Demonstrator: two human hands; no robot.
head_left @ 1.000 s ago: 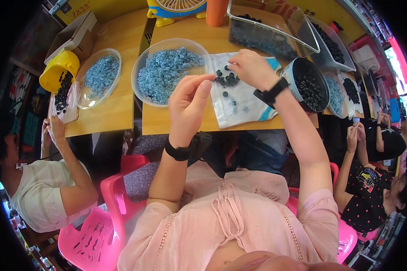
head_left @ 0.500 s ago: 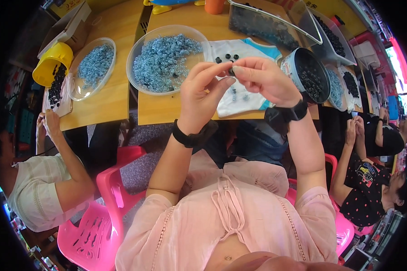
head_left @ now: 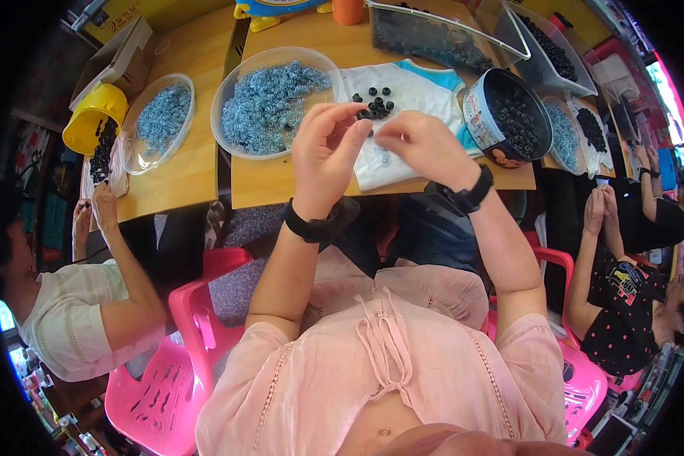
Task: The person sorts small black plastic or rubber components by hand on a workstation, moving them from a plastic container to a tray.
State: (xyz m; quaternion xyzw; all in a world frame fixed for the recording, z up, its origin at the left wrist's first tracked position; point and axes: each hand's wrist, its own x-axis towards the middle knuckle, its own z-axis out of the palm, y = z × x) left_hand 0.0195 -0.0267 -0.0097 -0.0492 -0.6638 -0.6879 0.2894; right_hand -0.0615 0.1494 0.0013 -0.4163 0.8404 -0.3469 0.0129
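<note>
left hand (head_left: 328, 156) and right hand (head_left: 422, 146) raised together above the white cloth (head_left: 403, 114), fingertips pinched nearly shut on something too small to make out. small black rings (head_left: 375, 105) heaped on the cloth just beyond, blue-bead bowl (head_left: 270, 99) and black tin (head_left: 507, 115) alongside, within easy reach.

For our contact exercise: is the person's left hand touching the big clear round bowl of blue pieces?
Apart. In the head view the left hand is raised in front of the wooden table's edge, and a strip of table shows between it and the clear round bowl.
</note>
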